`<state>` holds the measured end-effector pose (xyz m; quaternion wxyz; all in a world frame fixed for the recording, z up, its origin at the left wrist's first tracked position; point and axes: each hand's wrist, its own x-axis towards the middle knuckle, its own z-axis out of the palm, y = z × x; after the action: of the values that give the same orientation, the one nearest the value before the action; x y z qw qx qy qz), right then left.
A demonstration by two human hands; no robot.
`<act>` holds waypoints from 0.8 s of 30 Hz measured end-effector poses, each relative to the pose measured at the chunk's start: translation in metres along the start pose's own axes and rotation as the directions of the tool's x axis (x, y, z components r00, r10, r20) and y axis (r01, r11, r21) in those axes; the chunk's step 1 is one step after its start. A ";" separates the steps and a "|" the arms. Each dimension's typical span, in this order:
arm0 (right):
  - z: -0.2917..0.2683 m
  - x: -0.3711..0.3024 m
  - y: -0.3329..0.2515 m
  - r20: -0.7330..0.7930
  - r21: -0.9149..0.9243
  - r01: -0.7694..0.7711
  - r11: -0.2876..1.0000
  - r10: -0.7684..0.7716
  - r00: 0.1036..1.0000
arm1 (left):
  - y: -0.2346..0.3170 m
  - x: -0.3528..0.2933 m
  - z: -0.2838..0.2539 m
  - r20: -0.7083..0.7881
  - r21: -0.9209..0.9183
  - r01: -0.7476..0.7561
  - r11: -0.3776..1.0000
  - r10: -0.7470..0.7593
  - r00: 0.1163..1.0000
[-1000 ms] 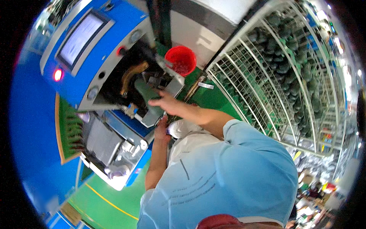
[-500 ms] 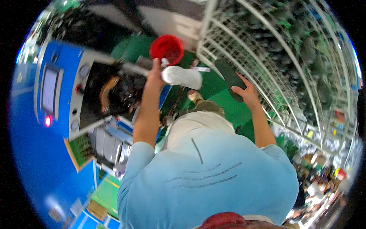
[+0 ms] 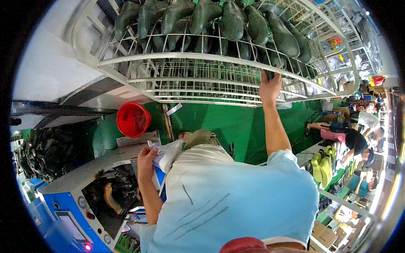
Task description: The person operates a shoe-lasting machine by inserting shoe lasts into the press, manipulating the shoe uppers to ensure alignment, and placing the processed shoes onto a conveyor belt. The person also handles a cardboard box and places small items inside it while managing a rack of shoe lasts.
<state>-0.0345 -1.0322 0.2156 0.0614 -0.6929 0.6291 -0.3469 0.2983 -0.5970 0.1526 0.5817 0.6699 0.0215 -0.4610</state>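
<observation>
Head view: left hand (image 3: pixel 147 157) grips a white shoe-shaped piece (image 3: pixel 170 154); right hand (image 3: pixel 271 87), half curled, meets the wire rack (image 3: pixel 181 55) of dark shoe lasts (image 3: pixel 231 23), its hold unclear from here.

The single view is directed downward from the head, at close range; the rack (image 3: pixel 181 55) is framed beyond the right fingers (image 3: pixel 277 77).

A pale wall (image 3: pixel 50 63) fills the upper left of the frame, with a dark bar (image 3: pixel 76 111) running across below it. Green floor (image 3: pixel 236 124) spans the middle. At lower right, brown cartons (image 3: pixel 324 234) sit near a pale rail (image 3: pixel 342 205). Bright strip lights (image 3: pixel 383 185) curve down the right edge, where the bent view shows what seem to be shelves.
</observation>
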 end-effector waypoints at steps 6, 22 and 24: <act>0.080 0.101 0.049 -0.149 -0.171 0.247 0.954 -0.273 0.950 | 0.030 -0.034 -0.015 0.173 0.499 -0.042 0.866 -0.052 0.983; 0.097 -0.078 -0.127 0.045 -0.222 -0.041 0.974 0.052 0.998 | -0.182 -0.329 -0.138 -0.616 -0.424 -0.343 0.838 0.011 0.788; 0.124 -0.166 -0.164 0.026 -0.146 0.300 0.943 -0.299 0.954 | -0.205 -0.384 -0.152 -0.704 -0.358 -0.289 0.888 -0.053 0.708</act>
<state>0.1759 -0.8913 0.1414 -0.0425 -0.7836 0.5404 -0.3035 0.0515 -0.2149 0.2279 0.6954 0.6428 0.2989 -0.1177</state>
